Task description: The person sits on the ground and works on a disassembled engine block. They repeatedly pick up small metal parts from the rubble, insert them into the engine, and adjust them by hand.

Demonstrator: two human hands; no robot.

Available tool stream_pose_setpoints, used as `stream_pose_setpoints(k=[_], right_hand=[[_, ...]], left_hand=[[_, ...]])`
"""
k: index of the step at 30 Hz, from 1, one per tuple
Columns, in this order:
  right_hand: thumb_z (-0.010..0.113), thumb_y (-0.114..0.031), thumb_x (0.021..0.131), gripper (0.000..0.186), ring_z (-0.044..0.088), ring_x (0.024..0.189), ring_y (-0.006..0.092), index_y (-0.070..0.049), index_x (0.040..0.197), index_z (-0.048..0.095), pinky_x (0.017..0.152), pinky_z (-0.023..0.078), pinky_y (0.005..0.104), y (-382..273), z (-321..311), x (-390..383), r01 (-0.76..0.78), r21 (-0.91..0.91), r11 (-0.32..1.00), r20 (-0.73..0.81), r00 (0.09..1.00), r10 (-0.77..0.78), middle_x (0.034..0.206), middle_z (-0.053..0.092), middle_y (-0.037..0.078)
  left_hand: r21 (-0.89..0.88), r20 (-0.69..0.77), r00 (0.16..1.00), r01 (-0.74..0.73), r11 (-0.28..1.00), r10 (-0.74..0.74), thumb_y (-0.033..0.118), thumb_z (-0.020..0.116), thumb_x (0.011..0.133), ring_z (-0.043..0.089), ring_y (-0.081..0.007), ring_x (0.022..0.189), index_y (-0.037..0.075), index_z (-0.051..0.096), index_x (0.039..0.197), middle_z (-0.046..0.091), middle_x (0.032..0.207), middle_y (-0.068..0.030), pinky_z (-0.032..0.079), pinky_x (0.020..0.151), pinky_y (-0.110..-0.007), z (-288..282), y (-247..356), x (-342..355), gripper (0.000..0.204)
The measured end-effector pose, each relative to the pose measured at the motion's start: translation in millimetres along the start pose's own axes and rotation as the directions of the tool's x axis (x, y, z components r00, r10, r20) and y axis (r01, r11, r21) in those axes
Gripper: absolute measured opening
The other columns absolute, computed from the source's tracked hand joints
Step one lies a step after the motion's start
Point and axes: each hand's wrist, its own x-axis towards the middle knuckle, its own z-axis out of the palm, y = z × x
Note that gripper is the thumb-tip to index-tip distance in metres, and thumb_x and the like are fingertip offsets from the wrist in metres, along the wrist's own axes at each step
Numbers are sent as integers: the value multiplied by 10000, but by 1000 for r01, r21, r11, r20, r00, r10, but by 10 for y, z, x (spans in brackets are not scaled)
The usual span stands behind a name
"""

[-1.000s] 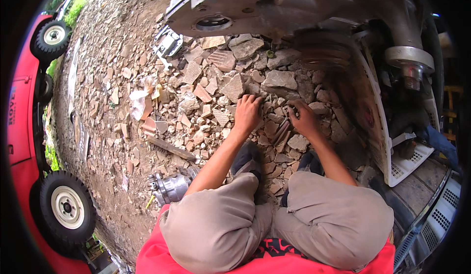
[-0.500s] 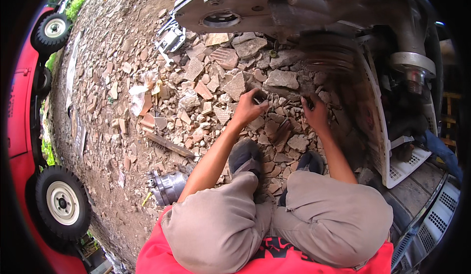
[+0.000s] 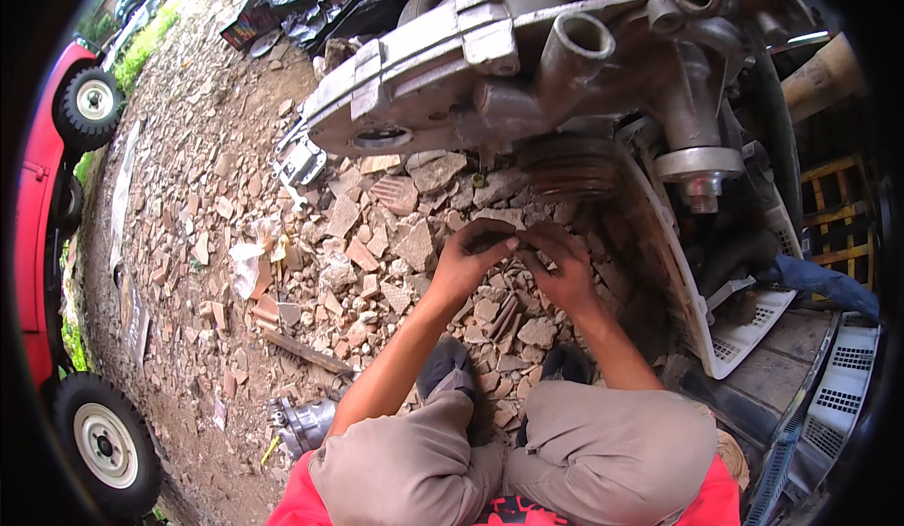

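Note:
My left hand (image 3: pixel 468 260) and my right hand (image 3: pixel 565 270) meet in front of my knees, fingertips almost touching. Both have their fingers bent in a pinch. A tiny pale spot shows between them, too small to name. Just beyond hangs a large, greasy metal machine casing (image 3: pixel 428 79), with pipe openings and a round hole in its flat side. Beneath it sits a dark grooved pulley (image 3: pixel 570 166), close to my right fingers. Broken tile and stone rubble (image 3: pixel 513 305) lies under both hands.
To the right stand a white plastic panel (image 3: pixel 673 272) and a blue cloth (image 3: pixel 824 286). A cylindrical metal part (image 3: pixel 306 424) and a wooden strip (image 3: pixel 306 351) lie left of my legs. Farther left is a red vehicle (image 3: pixel 36 187); black plastic bags (image 3: pixel 315 8) lie at the back.
My hands have come together from being apart over the rubble. The view has tilted upward, so more of the metal casing shows.

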Motion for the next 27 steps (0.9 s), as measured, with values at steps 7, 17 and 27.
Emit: stream_pose_setpoints(k=[7, 17, 27], right_hand=[[762, 81, 701, 441, 667, 865, 275, -18, 1118, 661, 728, 563, 368, -1024, -894, 578, 293, -137, 946, -70, 950, -304, 1004, 641, 136], [703, 93, 758, 310, 655, 871, 254, -14, 1049, 709, 788, 508, 344, -1654, -1795, 1643, 280, -621, 732, -12, 931, -366, 972, 692, 125], [675, 105, 792, 310, 669, 894, 224, 0, 1082, 708, 799, 514, 319, -1553, -1738, 1637, 303, -642, 704, 37, 930, -367, 974, 696, 132]], left_hand=[[325, 118, 892, -450, 832, 437, 124, 720, 870, 673, -116, 677, -11, 716, 955, 720, 784, -85, 527, 643, -262, 130, 1486, -268, 160], [729, 466, 424, -682, -65, 776, 541, 817, 636, 608, -310, 1035, 15, 632, 1059, 634, 1039, -149, 463, 905, -409, 384, 2504, 485, 700], [714, 297, 296, -700, -5, 908, 652, 819, 545, 660, -294, 863, -17, 684, 830, 679, 834, -140, 493, 855, -383, 452, 2348, 684, 739]])
